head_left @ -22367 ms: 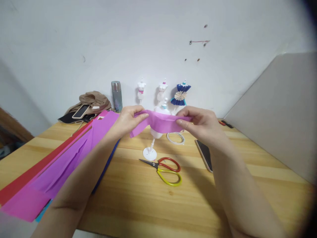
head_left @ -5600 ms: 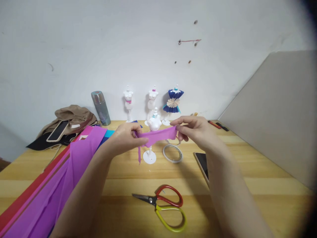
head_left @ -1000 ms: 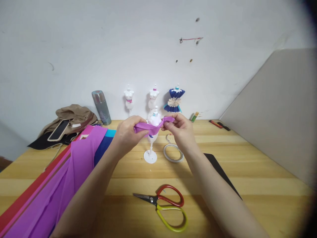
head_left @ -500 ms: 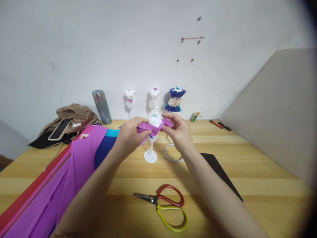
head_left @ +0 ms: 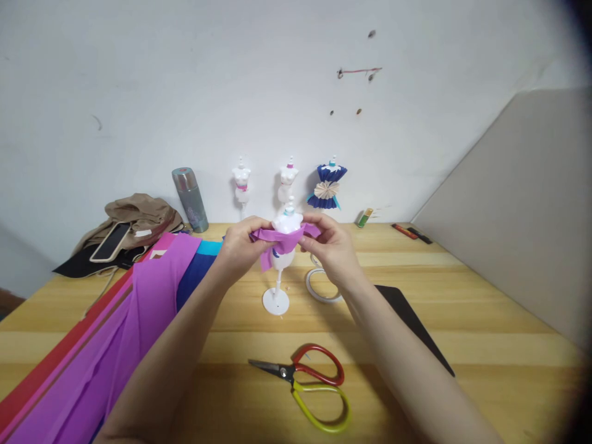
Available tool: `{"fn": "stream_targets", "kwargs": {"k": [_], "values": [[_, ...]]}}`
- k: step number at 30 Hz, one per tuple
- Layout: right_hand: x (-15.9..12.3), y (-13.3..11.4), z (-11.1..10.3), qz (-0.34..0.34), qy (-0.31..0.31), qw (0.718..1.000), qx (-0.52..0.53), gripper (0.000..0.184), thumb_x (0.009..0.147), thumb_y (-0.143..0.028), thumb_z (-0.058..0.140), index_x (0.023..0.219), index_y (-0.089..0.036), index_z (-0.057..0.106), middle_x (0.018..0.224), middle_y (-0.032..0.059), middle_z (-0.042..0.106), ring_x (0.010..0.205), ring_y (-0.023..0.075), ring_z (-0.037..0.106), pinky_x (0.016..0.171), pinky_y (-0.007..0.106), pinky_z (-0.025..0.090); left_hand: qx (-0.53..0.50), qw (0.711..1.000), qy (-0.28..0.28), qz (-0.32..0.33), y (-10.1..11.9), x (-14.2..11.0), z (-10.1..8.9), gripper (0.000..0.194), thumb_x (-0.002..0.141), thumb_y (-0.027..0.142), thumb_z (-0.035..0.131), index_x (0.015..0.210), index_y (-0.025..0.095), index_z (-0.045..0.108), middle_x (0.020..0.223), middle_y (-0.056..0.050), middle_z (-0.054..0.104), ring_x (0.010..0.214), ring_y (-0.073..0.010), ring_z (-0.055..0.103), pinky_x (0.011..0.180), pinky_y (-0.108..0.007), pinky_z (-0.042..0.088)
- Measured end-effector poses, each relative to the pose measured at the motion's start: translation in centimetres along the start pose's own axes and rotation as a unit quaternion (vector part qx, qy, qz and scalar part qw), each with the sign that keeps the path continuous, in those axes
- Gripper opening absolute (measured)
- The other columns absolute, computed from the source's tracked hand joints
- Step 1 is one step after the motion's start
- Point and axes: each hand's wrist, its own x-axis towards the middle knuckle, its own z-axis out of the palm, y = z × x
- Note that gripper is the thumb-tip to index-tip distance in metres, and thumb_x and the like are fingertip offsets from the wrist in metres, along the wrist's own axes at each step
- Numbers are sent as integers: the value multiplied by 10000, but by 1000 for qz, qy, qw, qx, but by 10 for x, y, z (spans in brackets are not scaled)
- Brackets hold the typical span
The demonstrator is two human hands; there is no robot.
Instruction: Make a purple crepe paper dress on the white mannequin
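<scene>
A small white mannequin (head_left: 283, 258) on a round-based stand is in the middle of the view, between my hands. A purple strip of crepe paper or cloth (head_left: 282, 239) lies across its chest, with one end hanging down on the left. My left hand (head_left: 243, 246) pinches the strip's left part beside the mannequin. My right hand (head_left: 330, 246) grips the strip's right end between thumb and fingers. Below them, scissors (head_left: 287, 371) with one red and one yellow handle lie on the table. A tape roll (head_left: 309, 290) sits by my right wrist.
Two white mannequins (head_left: 241, 179) and one in a dark blue pleated dress (head_left: 326, 190) stand along the wall. Purple, blue and red sheets (head_left: 152, 302) cover the left side, near a flask (head_left: 190, 200), a phone (head_left: 110, 242) and a cap (head_left: 74, 265). A black flat board (head_left: 411, 320) lies right.
The mannequin has shifted slightly left and towards me, its base now nearer. The purple strip lies flatter across its chest, and its hanging left end shows more. Both hands keep hold.
</scene>
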Motion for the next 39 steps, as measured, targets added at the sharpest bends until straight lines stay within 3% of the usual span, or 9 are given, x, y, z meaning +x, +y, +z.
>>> {"fn": "stream_targets", "kwargs": {"k": [9,17,31,39], "values": [[-2,-2,-1,4,-32,999,0,375,655,-293,826,993,-254,668,901,12,723,819,209,685,750,376,576,-27,998,-56,-27,-4,5,-11,146,697,188,704,827,166,764,811,-19,749,767,-157,671,705,-234,541],[-2,3,-3,3,-50,999,10,352,658,-297,842,974,-250,696,929,13,737,857,204,693,837,395,569,-2,998,-65,0,-2,4,-15,129,720,196,695,823,158,763,818,-37,750,805,-166,666,730,-251,538],[-3,-1,-2,11,-58,998,6,300,665,-298,815,933,-242,691,837,3,707,764,181,661,737,362,559,5,998,-70,-8,0,2,-16,122,735,224,683,807,169,764,773,-27,732,741,-159,639,648,-244,516],[-3,-6,-2,7,-58,998,-10,298,643,-274,803,916,-232,691,725,-21,670,602,136,581,596,312,513,36,997,-69,2,4,1,-18,101,741,247,672,732,161,726,724,-23,689,695,-143,587,614,-238,477]]}}
